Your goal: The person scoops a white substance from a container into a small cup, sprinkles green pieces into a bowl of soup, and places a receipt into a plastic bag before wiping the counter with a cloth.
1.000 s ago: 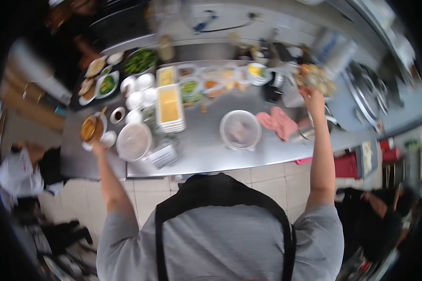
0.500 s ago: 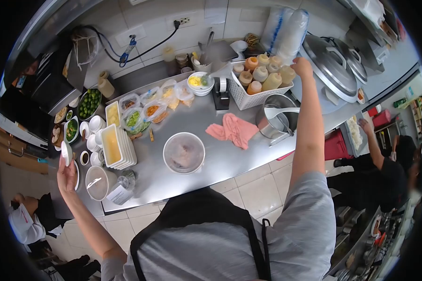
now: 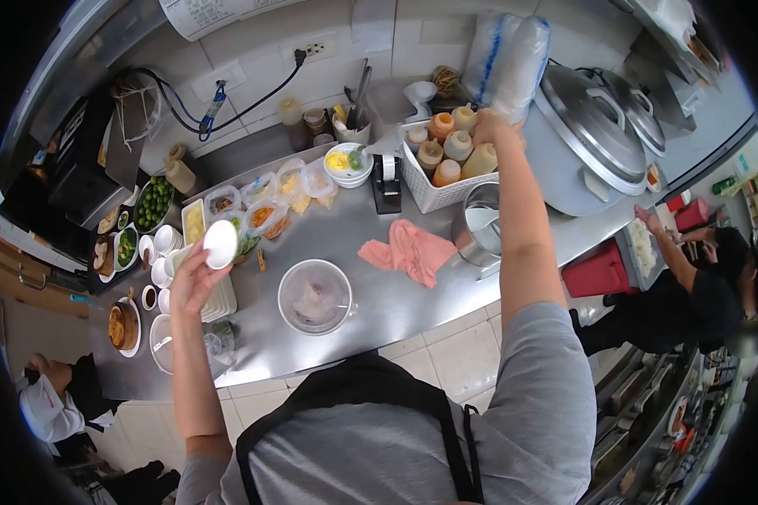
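Observation:
My left hand [image 3: 195, 282] holds a small white sauce cup [image 3: 221, 244] by its edge, raised above the left part of the counter. My right hand [image 3: 495, 126] is stretched to the back right, its fingers curled down at the tops of the squeeze bottles [image 3: 459, 146] standing in a white basket [image 3: 434, 198]. The hand partly hides the bottle it grips. In front of me a clear round tub [image 3: 315, 296] with something pale inside stands on the steel counter [image 3: 370, 316]. Stacked white cups [image 3: 168, 238] are left of my left hand.
A pink cloth [image 3: 413, 252], a black tape dispenser [image 3: 387, 185] and a steel pot [image 3: 478, 227] stand nearby. Bagged ingredients [image 3: 265, 216] and a bowl of limes [image 3: 156, 204] are at the left. Large lidded pots [image 3: 594, 126] are at the right. A co-worker [image 3: 691, 286] works beyond.
My left hand has brought the white cup up and rightward from the counter's left end. My right hand has moved left, onto the squeeze bottles. The view has shifted slightly.

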A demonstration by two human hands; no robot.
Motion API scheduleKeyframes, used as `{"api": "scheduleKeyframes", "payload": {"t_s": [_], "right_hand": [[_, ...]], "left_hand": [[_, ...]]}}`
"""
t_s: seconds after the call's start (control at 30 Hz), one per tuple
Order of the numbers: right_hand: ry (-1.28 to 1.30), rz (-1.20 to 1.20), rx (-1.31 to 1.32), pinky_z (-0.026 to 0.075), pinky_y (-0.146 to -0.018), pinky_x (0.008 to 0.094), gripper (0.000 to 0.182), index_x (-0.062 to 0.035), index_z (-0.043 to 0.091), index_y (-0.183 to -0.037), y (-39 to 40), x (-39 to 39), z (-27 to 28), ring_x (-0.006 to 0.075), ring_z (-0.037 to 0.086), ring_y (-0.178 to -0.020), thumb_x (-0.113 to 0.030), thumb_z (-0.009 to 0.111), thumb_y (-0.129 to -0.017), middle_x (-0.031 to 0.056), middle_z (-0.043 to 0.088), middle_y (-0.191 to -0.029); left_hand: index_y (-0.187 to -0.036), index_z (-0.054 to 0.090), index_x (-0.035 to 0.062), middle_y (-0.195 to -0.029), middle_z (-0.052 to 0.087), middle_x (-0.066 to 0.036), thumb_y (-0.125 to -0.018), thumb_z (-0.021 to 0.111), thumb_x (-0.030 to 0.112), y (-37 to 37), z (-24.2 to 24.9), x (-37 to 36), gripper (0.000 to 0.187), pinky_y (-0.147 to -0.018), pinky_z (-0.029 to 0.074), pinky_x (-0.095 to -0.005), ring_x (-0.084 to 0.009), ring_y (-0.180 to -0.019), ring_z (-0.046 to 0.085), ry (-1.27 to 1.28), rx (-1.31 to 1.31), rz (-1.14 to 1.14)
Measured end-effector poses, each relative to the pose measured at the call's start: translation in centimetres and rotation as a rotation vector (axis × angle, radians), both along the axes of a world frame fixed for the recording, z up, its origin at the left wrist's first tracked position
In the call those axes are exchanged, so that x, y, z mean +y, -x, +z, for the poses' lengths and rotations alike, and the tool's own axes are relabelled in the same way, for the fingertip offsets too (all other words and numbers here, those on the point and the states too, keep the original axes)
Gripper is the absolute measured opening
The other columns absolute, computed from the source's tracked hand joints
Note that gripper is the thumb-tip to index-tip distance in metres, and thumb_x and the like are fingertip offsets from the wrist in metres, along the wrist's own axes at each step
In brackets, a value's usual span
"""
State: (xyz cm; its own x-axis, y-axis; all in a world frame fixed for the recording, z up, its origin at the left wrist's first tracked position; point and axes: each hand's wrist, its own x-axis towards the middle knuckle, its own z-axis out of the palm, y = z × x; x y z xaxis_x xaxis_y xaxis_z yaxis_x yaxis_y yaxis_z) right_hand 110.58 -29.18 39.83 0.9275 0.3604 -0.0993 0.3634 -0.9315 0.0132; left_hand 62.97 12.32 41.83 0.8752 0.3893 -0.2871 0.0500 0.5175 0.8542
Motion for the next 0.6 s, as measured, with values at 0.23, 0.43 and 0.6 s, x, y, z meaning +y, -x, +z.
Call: {"api": "scheduleKeyframes", "payload": {"t_s": [0.23,0.43,0.6], "right_hand": [[-0.531,-0.085,-0.278,0.042,-0.082,0.0360,0.063,-0.0196,0.055,-0.108,3.0,-3.0,5.0,0.0244,0.058,-0.090,-0.031,0.076,-0.050,0.0075,0.061,-0.094],[-1.536,0.299,-0.342,0.039,-0.086,0.0327,0.063,-0.0017,0.043,-0.113,8.1,-1.1,15.9,0.0195,0.054,-0.093,-0.020,0.074,-0.061,0.0128,0.057,-0.099],[-1.452,0.428,-0.182,0.041,-0.084,0.0319,0.067,0.0009,0.039,-0.115,12.6,5.2,13.1,0.0205,0.052,-0.097,-0.016,0.076,-0.062,0.0134,0.053,-0.107]], "left_hand": [[-0.130,0.033,0.0038,-0.118,0.050,-0.012,-0.083,0.049,0.008,-3.2,-1.7,-2.2,0.049,-0.081,0.051,-0.0363,-0.0229,-0.101,0.056,0.098,0.008,-0.115],[-0.129,0.033,0.0027,-0.117,0.049,-0.014,-0.085,0.047,0.008,-7.5,-0.5,-4.2,0.046,-0.083,0.050,-0.0372,-0.0248,-0.102,0.055,0.144,-0.042,-0.174],[-0.121,0.040,-0.0008,-0.113,0.051,-0.016,-0.083,0.053,0.007,-11.1,0.5,-6.0,0.040,-0.085,0.049,-0.0364,-0.0250,-0.101,0.055,0.201,-0.078,-0.220]]}}
